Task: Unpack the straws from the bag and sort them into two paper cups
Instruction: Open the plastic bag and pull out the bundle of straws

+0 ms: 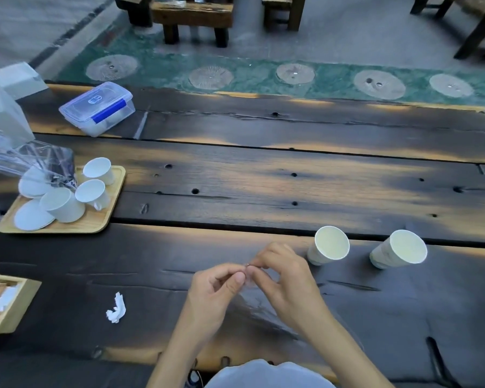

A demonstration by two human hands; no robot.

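Left hand: grip pinches the clear bag.
Right hand: grip pinches the same bag's top.
Paper cups: right of hands, on table.

Two white paper cups stand upright and empty on the dark wooden table, side by side but apart, near its right part. The left cup stands just beside the person's hands; the right cup stands further right. A clear plastic bag lies along the table beneath the hands, its top end pinched between the fingertips; its contents cannot be made out.
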